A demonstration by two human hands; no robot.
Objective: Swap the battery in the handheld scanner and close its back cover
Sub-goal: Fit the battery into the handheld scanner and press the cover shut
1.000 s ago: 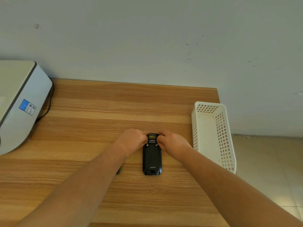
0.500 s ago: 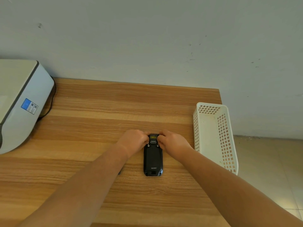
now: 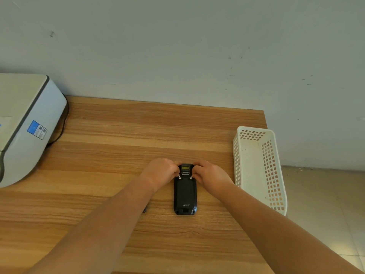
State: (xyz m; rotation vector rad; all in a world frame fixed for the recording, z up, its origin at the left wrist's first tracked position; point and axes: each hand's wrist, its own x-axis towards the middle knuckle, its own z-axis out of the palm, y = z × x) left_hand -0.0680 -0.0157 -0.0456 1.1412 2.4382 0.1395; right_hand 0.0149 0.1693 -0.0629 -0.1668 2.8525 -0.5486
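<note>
Both hands — left hand [image 3: 161, 171], right hand [image 3: 209, 174] — fingers curled gripping scanner [image 3: 185, 191] top.

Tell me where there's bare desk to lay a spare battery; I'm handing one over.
Bare wood lies between the grey machine and the hands, along the back edge of the desk by the wall, and near the front edge between the forearms. It is crowded around the scanner, gripped by the left hand and right hand, beside the white basket.
</note>
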